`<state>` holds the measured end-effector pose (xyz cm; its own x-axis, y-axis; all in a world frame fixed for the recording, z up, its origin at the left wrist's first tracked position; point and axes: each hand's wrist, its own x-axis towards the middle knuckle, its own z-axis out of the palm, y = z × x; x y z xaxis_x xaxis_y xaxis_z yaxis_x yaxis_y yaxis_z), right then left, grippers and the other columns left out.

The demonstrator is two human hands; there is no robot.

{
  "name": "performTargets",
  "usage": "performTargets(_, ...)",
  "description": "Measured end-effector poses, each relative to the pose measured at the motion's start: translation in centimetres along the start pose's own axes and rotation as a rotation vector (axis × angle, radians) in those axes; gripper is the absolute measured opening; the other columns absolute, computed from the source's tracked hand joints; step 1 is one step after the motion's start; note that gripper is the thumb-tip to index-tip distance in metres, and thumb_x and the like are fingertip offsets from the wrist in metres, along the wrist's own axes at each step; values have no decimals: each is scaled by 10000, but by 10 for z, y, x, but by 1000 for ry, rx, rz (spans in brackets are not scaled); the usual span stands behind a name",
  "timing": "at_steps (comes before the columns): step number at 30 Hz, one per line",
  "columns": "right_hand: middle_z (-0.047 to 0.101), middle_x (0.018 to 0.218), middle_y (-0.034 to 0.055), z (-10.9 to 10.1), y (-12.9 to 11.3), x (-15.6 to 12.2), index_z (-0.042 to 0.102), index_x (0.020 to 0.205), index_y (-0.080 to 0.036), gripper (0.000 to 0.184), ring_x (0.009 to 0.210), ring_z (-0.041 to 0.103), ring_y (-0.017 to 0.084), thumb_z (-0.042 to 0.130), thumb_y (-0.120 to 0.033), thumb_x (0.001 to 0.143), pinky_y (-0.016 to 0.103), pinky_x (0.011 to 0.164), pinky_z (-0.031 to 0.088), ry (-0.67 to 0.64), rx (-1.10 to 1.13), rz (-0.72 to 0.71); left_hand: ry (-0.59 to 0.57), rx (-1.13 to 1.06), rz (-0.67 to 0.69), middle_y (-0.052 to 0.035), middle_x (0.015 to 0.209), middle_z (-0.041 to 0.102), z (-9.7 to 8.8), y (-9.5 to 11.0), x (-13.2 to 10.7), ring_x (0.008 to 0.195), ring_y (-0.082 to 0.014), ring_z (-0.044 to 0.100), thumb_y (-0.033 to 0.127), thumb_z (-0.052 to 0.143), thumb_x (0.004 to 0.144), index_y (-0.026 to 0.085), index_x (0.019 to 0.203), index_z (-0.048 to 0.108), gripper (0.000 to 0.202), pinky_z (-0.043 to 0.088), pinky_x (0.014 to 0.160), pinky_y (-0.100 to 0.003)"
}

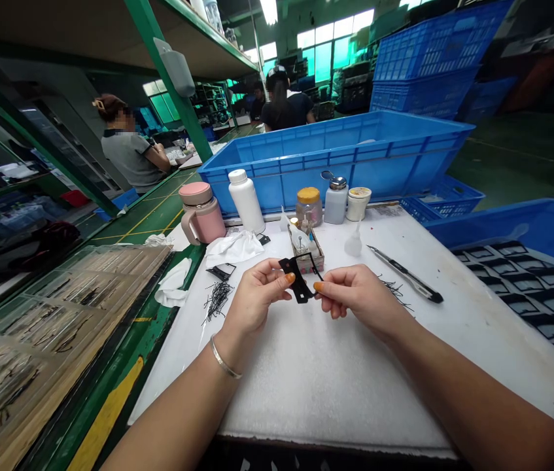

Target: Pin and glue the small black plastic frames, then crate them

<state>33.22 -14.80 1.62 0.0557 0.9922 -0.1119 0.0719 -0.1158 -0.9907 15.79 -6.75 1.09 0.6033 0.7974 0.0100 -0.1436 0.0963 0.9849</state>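
Note:
Both my hands hold one small black plastic frame part [298, 280] above a white foam mat [335, 373]. My left hand [256, 296] pinches its left side between thumb and fingers, which are curled. My right hand [355, 296] pinches the part's right edge, its other fingers folded in. A second black frame piece [222, 270] lies on the mat just left of my left hand, next to a pile of thin black trimmings [216, 298].
Behind the hands stand a pink mug [203, 212], a white bottle [246, 200], jars, a dispenser [335, 199] and a small box [307, 254]. A utility knife [407, 273] lies right. Blue crates [355, 154] back; trays of parts left [55, 314] and right [536, 288]. Other people work beyond.

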Motion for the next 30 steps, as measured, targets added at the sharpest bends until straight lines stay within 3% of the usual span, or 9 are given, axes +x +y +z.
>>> performTargets(10,646,626,25,-1,3,1,604,639,-139,340,515,547,78,640,-416,833,188,491,387,-48,61,-48,-12,-136,-58,-13,823,669,-3,1,2,704,-96,624,249,727,771,153,917,614,207,492,605,-186)
performTargets(16,640,641,14,-8,6,4,638,705,-148,330,526,548,78,654,-449,838,189,506,413,-9,109,-105,4,-216,-101,-3,775,669,-4,0,1,669,-94,621,214,748,730,151,902,614,227,500,611,-197)
performTargets(21,642,642,18,-8,6,5,658,734,-150,313,534,552,87,677,-450,822,194,516,430,1,79,-137,6,-136,-58,3,790,667,-2,0,1,682,-90,613,245,724,762,164,892,627,181,492,619,-195)
performTargets(25,663,668,33,-7,7,5,680,820,-148,330,537,572,89,687,-478,808,182,500,426,52,64,-111,46,165,176,-24,846,693,1,3,-4,736,-123,630,256,660,827,174,924,650,127,503,651,-229)
performTargets(28,679,701,47,-8,6,4,679,929,-152,399,537,596,93,647,-535,822,167,472,414,103,145,-55,96,613,537,-23,862,711,3,6,-11,776,-138,647,177,590,871,190,966,670,125,513,716,-262)
performTargets(30,689,733,62,-9,5,3,669,1005,-156,437,561,623,106,631,-553,827,159,462,413,64,205,-16,86,940,783,-21,868,722,5,7,-15,801,-147,657,113,552,878,197,998,671,189,512,749,-280)
